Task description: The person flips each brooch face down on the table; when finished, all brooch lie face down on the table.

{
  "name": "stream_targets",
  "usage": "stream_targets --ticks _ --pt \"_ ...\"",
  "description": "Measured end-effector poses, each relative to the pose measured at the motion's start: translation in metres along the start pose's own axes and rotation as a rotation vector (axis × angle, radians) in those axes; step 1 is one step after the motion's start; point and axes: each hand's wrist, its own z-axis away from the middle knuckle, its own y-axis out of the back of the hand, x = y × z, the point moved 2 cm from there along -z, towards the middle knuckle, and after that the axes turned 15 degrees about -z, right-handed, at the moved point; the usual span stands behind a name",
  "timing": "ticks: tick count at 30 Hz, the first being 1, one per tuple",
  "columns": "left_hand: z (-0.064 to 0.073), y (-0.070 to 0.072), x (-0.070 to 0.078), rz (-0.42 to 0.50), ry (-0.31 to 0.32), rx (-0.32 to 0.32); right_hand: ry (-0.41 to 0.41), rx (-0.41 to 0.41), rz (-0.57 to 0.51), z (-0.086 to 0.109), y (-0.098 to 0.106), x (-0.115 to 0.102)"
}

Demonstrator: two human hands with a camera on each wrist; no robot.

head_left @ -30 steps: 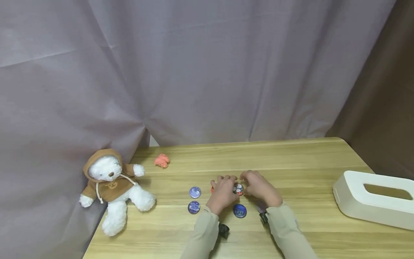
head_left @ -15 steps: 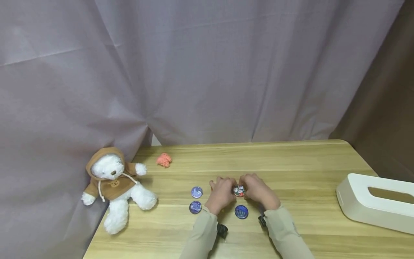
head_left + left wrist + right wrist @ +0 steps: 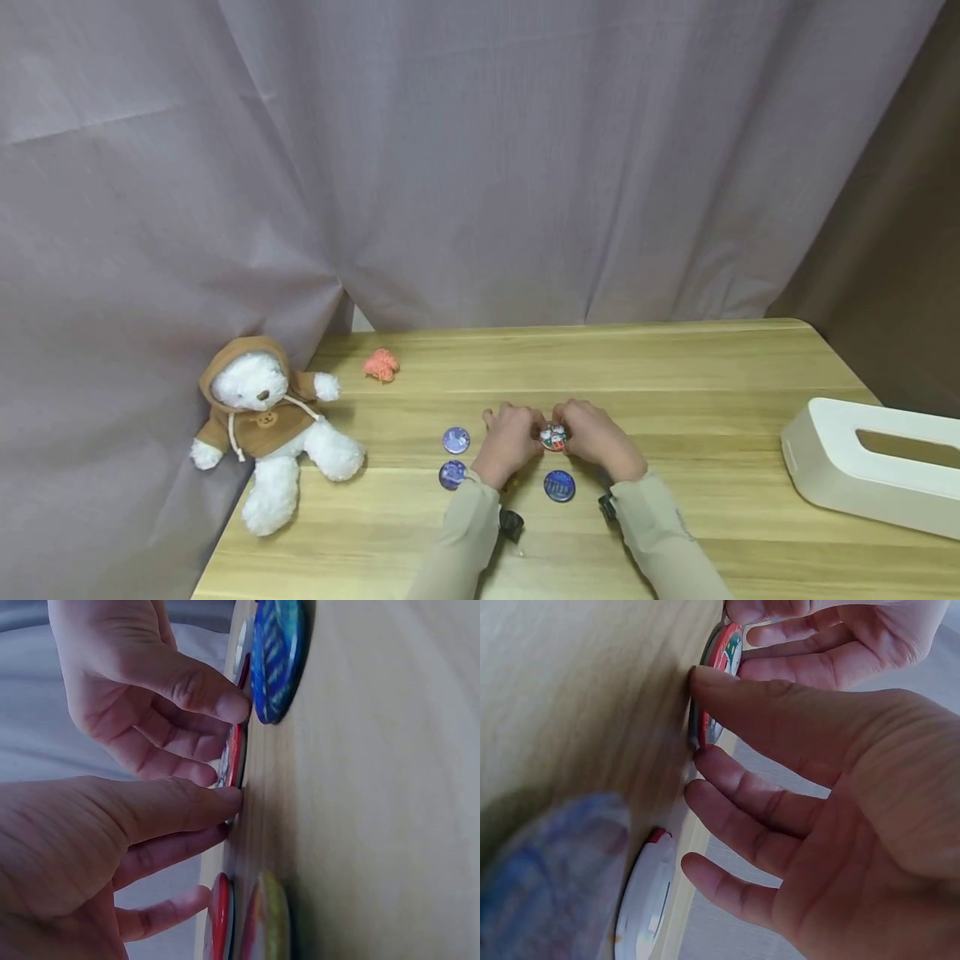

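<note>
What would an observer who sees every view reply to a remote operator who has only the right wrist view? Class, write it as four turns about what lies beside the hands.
Operator: My view shows the pinched badge between the left hand and the right hand. What lies on the far side of the left hand?
Observer: The left wrist view shows a red-rimmed badge and a yellow-green-rimmed badge there, side by side.
Operator: Does anything stand well off to the right of the right hand?
Observer: Yes. The head view shows a slotted white box at the right side of the table.
</note>
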Motion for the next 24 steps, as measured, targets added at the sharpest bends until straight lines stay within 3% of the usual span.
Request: stream_targets --ticks 18,24 --pt "-0.0038 0.0009 0.0047 -0.105 -0.053 0.007 0.022 0.019 0.009 0.0003 0.0014 0.0003" --pt "-0.0039 0.0008 0.0015 -0.098 -0.033 -0.012 0.026 -0.01 -0.024 -0.0011 0.0 0.0001"
